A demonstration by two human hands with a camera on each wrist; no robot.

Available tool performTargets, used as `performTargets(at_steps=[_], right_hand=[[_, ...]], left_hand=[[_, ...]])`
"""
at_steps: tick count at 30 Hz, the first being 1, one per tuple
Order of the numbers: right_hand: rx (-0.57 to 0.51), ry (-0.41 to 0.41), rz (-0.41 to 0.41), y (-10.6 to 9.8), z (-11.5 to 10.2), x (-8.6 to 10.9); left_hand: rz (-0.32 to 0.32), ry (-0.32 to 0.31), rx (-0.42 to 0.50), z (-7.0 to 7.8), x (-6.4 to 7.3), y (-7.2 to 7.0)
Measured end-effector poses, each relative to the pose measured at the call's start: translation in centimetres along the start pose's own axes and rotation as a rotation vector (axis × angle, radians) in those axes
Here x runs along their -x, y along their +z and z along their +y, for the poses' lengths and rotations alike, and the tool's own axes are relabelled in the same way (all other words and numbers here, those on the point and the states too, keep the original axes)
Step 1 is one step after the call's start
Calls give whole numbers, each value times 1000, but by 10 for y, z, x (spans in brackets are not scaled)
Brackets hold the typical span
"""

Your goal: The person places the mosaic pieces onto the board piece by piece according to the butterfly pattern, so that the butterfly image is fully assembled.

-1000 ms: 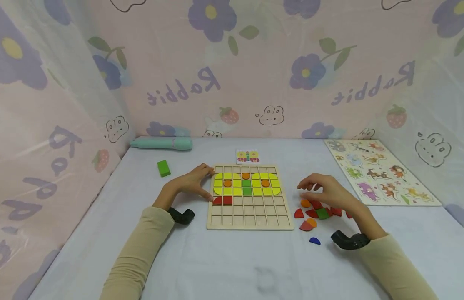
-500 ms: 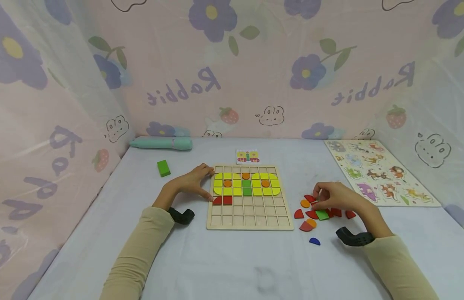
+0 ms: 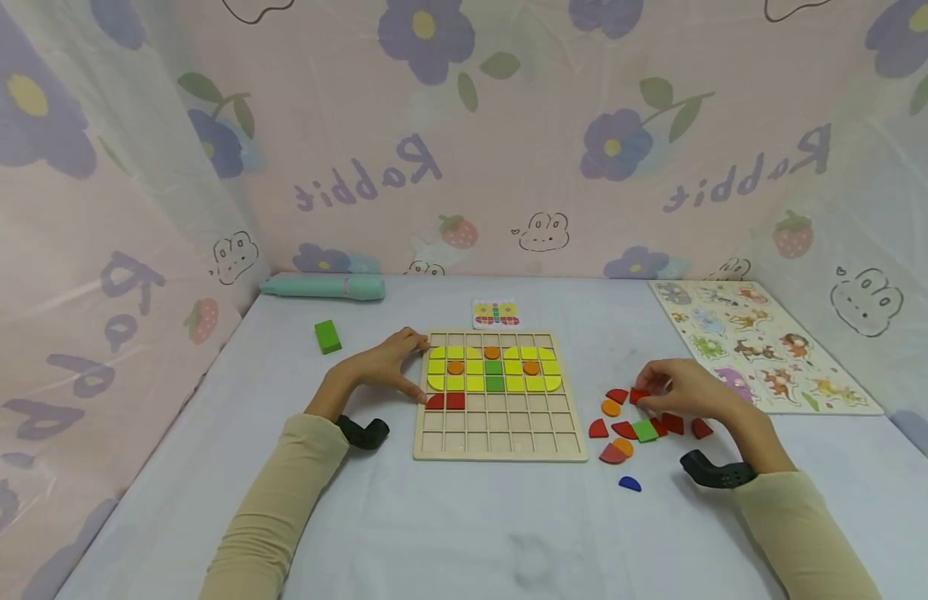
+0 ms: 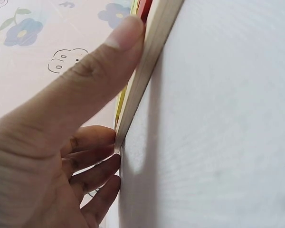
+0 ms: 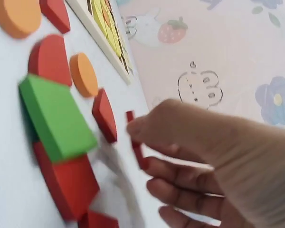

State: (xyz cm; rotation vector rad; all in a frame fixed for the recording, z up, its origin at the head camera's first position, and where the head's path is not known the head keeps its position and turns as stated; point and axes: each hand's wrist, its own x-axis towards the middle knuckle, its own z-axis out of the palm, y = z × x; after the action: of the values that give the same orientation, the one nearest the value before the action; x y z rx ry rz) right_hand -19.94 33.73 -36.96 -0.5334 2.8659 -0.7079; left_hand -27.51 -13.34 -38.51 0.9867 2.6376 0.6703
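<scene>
A wooden grid board [image 3: 501, 447] lies mid-table, holding yellow, orange, green and red pieces. My left hand [image 3: 385, 365] touches its left edge; in the left wrist view the thumb [image 4: 126, 35] lies against the rim and the fingertips touch the edge farther along. To the right of the board, my right hand [image 3: 685, 390] pinches a red piece [image 5: 137, 149] between thumb and fingers, just above the table. Loose pieces lie beside that hand: a green square [image 3: 645, 430], an orange disc [image 3: 611, 408] and several red ones [image 3: 598, 428]. The held piece's full outline is partly hidden.
A small pattern card [image 3: 496, 314] lies behind the board. At the right is an animal picture board [image 3: 764, 342]. A green block [image 3: 327, 337] and a teal pen-shaped object [image 3: 323, 287] are at the left. A blue half-disc [image 3: 630, 483] lies nearest the front.
My right hand has moved right and down to the loose pieces, taken a red one and drawn it slightly up from the pile. The left hand stays at the board's edge.
</scene>
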Motion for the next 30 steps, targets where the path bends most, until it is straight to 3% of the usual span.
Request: performTargets(at_steps=[4, 7, 12, 20, 27, 30], right_hand=[[-23, -60, 69, 5, -14, -7], [-33, -164, 96, 13, -35, -20], [-62, -355, 58, 34, -79, -51], [-41, -517, -16, 72, -139, -86], [86, -510, 62, 95, -151, -97], [83, -513, 74, 99, -149, -98]], left_hand=[[-1, -11, 9, 1, 0, -1], [-5, -18, 16, 1, 0, 0], [-5, -18, 9, 1, -1, 1], [-2, -36, -4, -1, -3, 2], [-8, -44, -2, -1, -2, 1], [-7, -41, 6, -1, -2, 1]])
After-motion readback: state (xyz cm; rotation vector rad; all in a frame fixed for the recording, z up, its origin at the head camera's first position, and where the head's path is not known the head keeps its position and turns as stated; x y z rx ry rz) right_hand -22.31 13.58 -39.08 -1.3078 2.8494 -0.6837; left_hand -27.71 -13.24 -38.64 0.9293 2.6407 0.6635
